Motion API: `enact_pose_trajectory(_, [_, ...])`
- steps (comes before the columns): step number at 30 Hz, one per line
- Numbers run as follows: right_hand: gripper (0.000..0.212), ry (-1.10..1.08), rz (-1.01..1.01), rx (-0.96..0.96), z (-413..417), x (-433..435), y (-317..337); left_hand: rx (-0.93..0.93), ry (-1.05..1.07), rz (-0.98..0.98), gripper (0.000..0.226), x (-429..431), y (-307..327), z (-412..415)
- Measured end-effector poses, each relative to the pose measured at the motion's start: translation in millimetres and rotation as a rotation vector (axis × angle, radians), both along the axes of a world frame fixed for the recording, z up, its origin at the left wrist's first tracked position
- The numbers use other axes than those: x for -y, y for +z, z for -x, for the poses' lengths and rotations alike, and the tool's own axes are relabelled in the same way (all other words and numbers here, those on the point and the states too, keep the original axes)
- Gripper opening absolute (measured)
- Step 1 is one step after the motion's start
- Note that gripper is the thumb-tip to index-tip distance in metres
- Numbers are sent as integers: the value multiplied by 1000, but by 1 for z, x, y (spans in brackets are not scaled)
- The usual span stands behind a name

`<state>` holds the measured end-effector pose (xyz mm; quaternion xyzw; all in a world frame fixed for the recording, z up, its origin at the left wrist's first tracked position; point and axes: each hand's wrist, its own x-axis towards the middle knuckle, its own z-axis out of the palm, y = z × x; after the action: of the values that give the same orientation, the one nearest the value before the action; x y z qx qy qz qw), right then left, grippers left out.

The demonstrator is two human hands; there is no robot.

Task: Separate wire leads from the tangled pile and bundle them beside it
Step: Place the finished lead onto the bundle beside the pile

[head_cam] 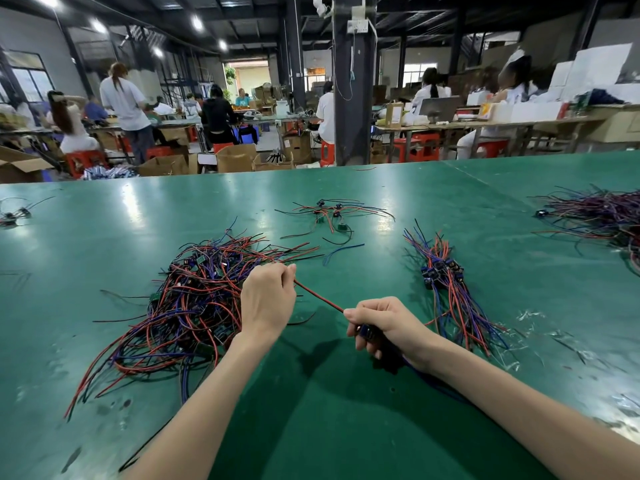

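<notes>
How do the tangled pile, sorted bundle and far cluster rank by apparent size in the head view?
tangled pile
sorted bundle
far cluster; it lies farther away, so bundle versus cluster is unsure.

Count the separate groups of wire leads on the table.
5: tangled pile at front left; bundle to its right; small scatter beyond them; big heap at right edge; few leads at left edge. More may lie off-frame.
</notes>
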<state>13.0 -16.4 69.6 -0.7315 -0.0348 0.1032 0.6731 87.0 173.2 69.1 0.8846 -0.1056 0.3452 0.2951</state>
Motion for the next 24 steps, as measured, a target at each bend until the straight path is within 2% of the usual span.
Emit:
enact_pose_trajectory(2, [31, 3, 1, 2, 0, 0, 0, -11, -2, 20, 37, 0, 1, -1])
enact_pose_trajectory(6, [31, 14, 6, 2, 1, 1, 0, 83, -17, -69, 30, 0, 1, 2])
enact_pose_trajectory(8, [31, 16, 8, 4, 1, 2, 0, 14, -28, 1, 33, 0, 2, 1])
enact_pose_trajectory(10, [31, 21, -2, 3, 1, 2, 0, -154, -67, 245, 34, 0, 6, -2])
enact_pose_trajectory(14, [32, 35, -12, 4, 0, 2, 0, -584, -217, 1029, 29, 2, 19, -6])
enact_pose_trajectory(16, [32, 39, -10, 4, 0, 2, 0, -748, -278, 1276, 23, 1, 23, -6])
enact_pose_trajectory(19, [32, 35, 1, -1, 0, 2, 0, -841, -324, 1381, 22, 1, 25, -5])
enact_pose_trajectory(22, [32, 33, -3, 0, -1, 1, 0, -782, -275, 1299, 23, 4, 23, -2])
enact_pose_trajectory(24, [33, 20, -28, 6, -1, 1, -2, -740, -273, 1311, 24, 7, 23, 0])
